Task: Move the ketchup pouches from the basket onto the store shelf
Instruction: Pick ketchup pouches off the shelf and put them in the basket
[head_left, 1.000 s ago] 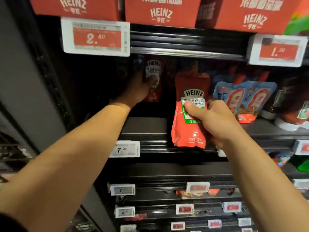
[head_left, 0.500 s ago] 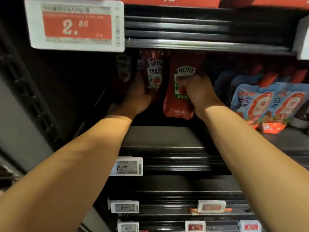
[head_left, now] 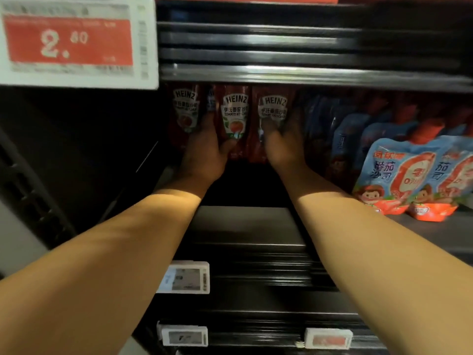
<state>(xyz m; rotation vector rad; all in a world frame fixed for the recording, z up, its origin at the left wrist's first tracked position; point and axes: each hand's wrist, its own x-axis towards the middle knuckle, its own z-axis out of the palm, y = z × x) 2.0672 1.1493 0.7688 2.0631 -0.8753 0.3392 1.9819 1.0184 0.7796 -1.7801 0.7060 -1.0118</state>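
Dark store shelf (head_left: 245, 226), deep and dim. Blue pouches (head_left: 399, 175) stand in rows at its right. Three red ketchup pouches stand upright at the back: left pouch (head_left: 185, 111), middle pouch (head_left: 234, 116), right pouch (head_left: 271, 108). Left hand (head_left: 204, 152) grips the middle pouch, thumb across its lower front. Right hand (head_left: 284, 144) holds the right pouch, fingers curled round it. Red price tag (head_left: 69, 42) hangs upper left.

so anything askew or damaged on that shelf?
Nothing stands out. Three Heinz pouches stand upright in a row deep on the shelf, steadied by the left hand and right hand. No spills visible; the frame is dim.
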